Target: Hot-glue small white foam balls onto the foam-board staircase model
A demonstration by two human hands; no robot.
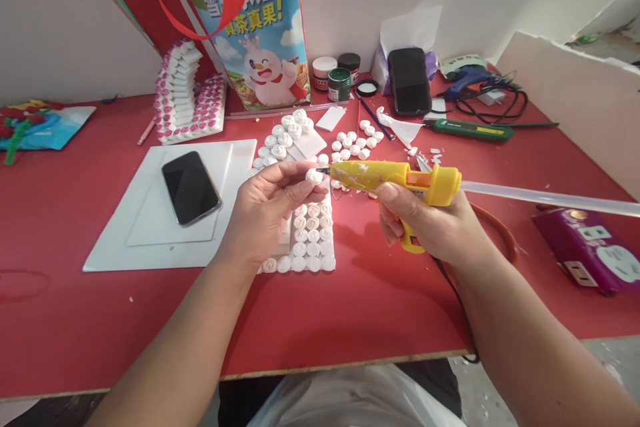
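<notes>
Between the thumb and fingers of my left hand (267, 203) is a small white rosette (314, 176). My right hand (430, 217) grips a yellow hot glue gun (373, 175), its dark nozzle pointing left and at or very near the rosette. A long clear glue stick (545, 198) sticks out of the gun's back end. Below my hands lies a white board covered with rows of rosettes (313, 235); my left hand hides part of it. Loose white rosettes (356, 145) are scattered beyond the gun, among small white scraps.
A smartphone (191, 187) rests on white foam boards (115, 240) at left. Behind stand a printed bag (265, 33), a pink-and-white rosette piece (187, 97), paint jars (340, 83) and another phone (409, 81). At right are a green cutter (470, 129) and a purple power strip (590, 250).
</notes>
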